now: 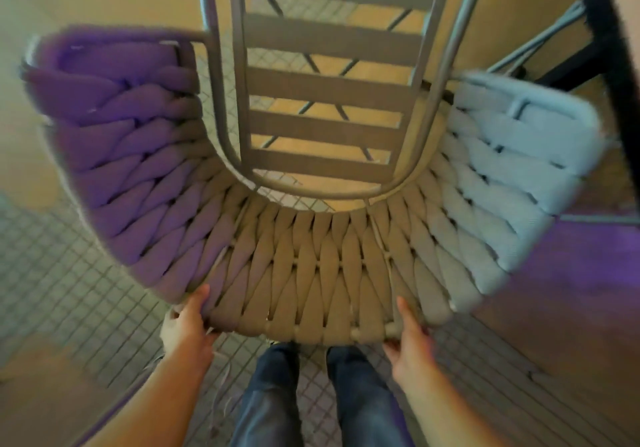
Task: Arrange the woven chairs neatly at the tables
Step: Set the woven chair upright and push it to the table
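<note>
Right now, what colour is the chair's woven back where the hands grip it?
Tan-beige woven back, tinted purple at left, pale blue-grey at right; head view.

1. The left hand [187,325] grips the lower rim of the chair [311,273] back, thumb on the weave, fingers curled under the edge.
2. The right hand [410,334] holds the same rim, thumb up along the weave, its fingers hidden behind.
3. Between the hands runs the tan middle of the curved back; beyond the left hand the weave looks purple, beyond the right hand pale blue-grey.
4. Ahead of both hands, past the back, lies the slatted seat [329,128] in a grey tube frame.
5. Below the hands stand two legs in jeans [273,394] on the tiled floor [69,308].
6. Far beyond the right hand, a dark table leg [609,48] shows at the picture's edge.
</note>
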`<action>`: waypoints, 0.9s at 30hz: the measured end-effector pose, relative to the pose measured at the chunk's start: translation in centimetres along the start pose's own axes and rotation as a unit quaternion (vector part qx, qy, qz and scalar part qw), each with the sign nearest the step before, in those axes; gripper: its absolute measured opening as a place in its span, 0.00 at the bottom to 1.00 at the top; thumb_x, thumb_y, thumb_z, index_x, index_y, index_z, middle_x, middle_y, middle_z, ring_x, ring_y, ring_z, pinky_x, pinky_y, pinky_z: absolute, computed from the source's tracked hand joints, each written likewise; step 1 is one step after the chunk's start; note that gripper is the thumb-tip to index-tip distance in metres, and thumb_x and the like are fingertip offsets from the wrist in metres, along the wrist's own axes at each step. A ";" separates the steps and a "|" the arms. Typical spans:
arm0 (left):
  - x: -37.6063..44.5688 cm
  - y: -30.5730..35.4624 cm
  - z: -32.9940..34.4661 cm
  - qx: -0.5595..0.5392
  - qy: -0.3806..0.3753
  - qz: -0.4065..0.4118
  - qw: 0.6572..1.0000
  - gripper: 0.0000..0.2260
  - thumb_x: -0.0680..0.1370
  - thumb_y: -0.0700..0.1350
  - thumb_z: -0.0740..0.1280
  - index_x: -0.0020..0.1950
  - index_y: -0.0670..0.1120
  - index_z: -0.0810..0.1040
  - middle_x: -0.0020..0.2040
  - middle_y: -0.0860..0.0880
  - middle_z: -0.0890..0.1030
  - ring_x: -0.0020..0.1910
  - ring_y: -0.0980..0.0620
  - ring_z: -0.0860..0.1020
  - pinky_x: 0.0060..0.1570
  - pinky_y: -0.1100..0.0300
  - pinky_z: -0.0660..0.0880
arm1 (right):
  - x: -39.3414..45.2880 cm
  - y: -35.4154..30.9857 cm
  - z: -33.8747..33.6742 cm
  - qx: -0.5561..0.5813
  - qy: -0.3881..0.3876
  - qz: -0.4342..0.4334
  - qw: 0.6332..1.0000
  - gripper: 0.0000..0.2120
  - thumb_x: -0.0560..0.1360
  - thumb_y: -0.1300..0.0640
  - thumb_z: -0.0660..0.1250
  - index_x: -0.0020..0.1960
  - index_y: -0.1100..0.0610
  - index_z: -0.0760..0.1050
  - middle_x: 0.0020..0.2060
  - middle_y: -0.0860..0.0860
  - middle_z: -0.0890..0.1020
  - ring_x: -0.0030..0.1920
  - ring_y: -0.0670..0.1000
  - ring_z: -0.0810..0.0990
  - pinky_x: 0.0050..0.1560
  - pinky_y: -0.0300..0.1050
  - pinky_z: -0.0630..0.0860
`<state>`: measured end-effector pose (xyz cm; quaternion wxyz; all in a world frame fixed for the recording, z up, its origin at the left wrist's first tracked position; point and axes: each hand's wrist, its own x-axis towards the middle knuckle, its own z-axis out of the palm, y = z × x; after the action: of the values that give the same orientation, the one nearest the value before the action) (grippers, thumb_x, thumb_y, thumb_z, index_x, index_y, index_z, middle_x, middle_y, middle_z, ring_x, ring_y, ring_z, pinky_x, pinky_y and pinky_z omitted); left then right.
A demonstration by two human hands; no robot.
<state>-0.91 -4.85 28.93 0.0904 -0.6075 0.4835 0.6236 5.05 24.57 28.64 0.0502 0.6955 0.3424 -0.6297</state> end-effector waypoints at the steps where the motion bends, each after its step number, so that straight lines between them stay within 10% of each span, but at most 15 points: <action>1: -0.7 1.0 -0.2 0.006 0.011 0.006 1.000 0.21 0.73 0.43 0.72 0.65 0.44 0.71 0.63 0.39 0.78 0.59 0.37 0.78 0.55 0.38 0.74 | -1.2 -0.2 0.3 -0.001 0.003 -0.001 1.000 0.30 0.67 0.51 0.75 0.66 0.50 0.68 0.61 0.56 0.77 0.57 0.59 0.76 0.50 0.56 0.77; 14: -6.4 11.1 1.7 0.068 0.062 0.034 0.995 0.23 0.67 0.48 0.77 0.58 0.46 0.74 0.58 0.40 0.80 0.53 0.39 0.80 0.49 0.39 0.78 | -9.2 -6.4 5.0 -0.048 0.026 -0.027 0.998 0.29 0.69 0.49 0.73 0.67 0.54 0.68 0.62 0.56 0.77 0.64 0.61 0.73 0.65 0.64 0.68; 27: -7.7 16.5 5.0 0.118 0.056 0.010 0.991 0.26 0.66 0.49 0.77 0.61 0.43 0.76 0.56 0.39 0.81 0.49 0.37 0.81 0.46 0.36 0.79 | -10.0 -11.2 9.2 -0.093 0.027 -0.005 0.995 0.33 0.67 0.47 0.74 0.68 0.55 0.66 0.63 0.59 0.76 0.62 0.64 0.74 0.60 0.66 0.72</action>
<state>-13.88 -6.17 42.52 0.1281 -0.6215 0.5644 0.5280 -8.48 24.34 39.90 0.1021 0.7032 0.4038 -0.5762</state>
